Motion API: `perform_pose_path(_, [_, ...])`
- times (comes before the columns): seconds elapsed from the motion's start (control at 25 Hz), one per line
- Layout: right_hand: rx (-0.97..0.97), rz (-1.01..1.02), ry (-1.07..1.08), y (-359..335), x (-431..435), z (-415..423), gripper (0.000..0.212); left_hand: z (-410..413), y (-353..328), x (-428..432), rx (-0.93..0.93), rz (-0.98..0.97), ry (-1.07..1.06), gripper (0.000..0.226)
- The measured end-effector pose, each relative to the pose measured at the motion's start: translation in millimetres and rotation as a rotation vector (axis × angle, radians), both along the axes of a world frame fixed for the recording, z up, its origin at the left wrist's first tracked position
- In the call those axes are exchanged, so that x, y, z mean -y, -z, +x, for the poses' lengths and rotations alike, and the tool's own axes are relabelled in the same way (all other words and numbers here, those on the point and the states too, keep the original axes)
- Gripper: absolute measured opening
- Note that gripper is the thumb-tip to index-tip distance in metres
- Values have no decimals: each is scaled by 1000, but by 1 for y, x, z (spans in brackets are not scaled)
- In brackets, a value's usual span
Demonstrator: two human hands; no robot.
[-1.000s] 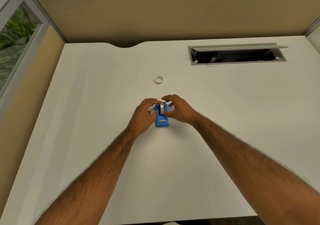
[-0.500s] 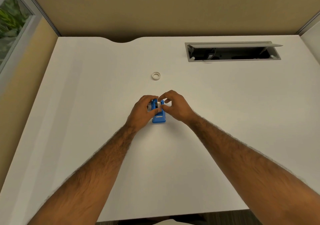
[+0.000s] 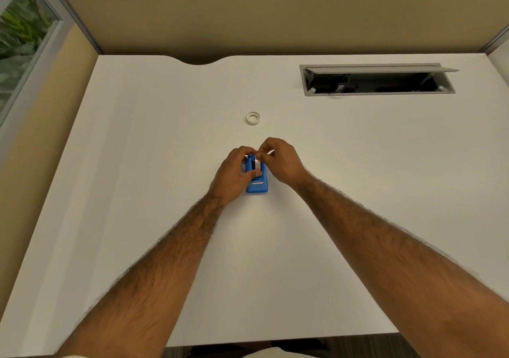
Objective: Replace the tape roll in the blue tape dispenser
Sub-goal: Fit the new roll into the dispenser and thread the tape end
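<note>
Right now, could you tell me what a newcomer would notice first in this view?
Mid-desk, both hands close on a blue tape dispenser: the left hand steadies its side while the right hand pinches the tape roll seated in it. A loose white ring lies beyond, and an open cable hatch sits far right.

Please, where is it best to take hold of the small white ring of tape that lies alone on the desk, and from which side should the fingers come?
Probably by its outer rim, from straight above. The white tape ring lies flat on the desk, hole up, apart from the blue dispenser and both hands, so two fingers can pinch opposite sides of the rim. Nothing stands near it to block them.
</note>
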State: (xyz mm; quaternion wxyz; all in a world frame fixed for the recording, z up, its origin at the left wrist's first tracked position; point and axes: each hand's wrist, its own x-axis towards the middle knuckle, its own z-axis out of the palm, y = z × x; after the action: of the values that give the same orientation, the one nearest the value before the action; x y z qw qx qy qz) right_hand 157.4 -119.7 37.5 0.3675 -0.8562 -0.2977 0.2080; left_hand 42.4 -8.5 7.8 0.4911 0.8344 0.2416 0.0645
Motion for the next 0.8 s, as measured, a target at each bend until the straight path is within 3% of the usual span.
perform_pose_path(0.4, [-164, 8, 92, -4, 0, -2, 9, 3, -2, -3, -25, -4, 0, 45])
perform_pose_path(0.64, [-242, 32, 99, -3, 6, -12, 26, 1, -3, -5, 17, -1, 9, 44])
perform_pose_path(0.8, [-144, 54, 129, -3, 1, -15, 8, 1, -1, -3, 1, 14, 13, 47])
